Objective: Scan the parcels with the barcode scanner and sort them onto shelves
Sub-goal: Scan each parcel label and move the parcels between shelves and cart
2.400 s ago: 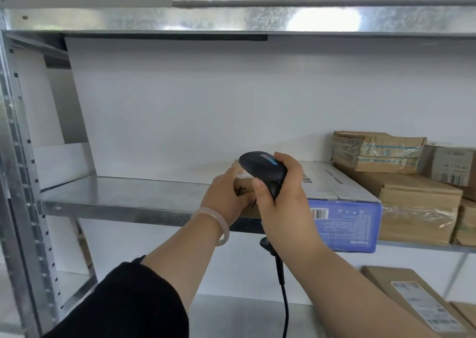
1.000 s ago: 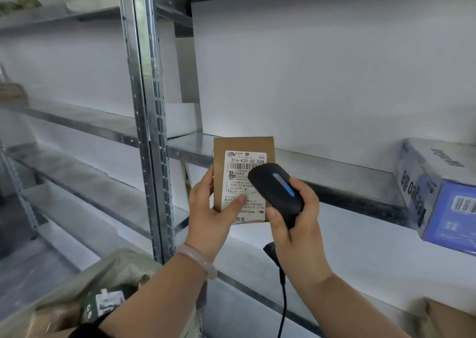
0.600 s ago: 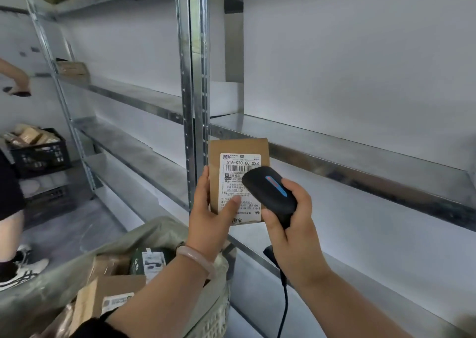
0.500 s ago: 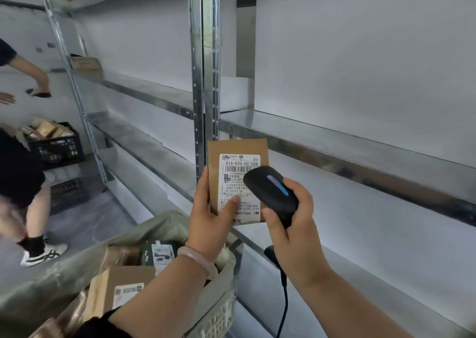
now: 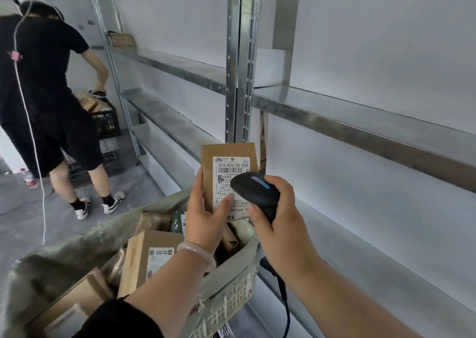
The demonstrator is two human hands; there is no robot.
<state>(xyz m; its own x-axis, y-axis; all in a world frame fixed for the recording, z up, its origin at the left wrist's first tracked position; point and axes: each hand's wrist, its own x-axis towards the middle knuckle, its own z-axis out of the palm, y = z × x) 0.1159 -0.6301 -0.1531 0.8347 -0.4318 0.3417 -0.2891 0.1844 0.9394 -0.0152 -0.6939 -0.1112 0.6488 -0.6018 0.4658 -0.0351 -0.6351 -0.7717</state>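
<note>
My left hand (image 5: 206,215) holds a small brown parcel (image 5: 228,152) upright, thumb across its white label, which faces me. My right hand (image 5: 279,224) grips the black barcode scanner (image 5: 253,192) just right of the parcel, its head overlapping the label's right edge. The scanner's cable hangs down below my wrist. Both hands hover in front of the metal shelves (image 5: 360,113), above a basket of parcels (image 5: 231,294).
The white basket, lined with a green sack, holds several brown boxes (image 5: 149,255) at lower left. Another person (image 5: 49,85) in black stands at the left by black crates (image 5: 105,121). A shelf upright (image 5: 239,59) rises behind the parcel. One box (image 5: 121,40) sits on a far shelf.
My view has swung left, away from the shelf with stacked parcels. The small parcel and scanner stay together in my hands. The basket and the other person have come into view.
</note>
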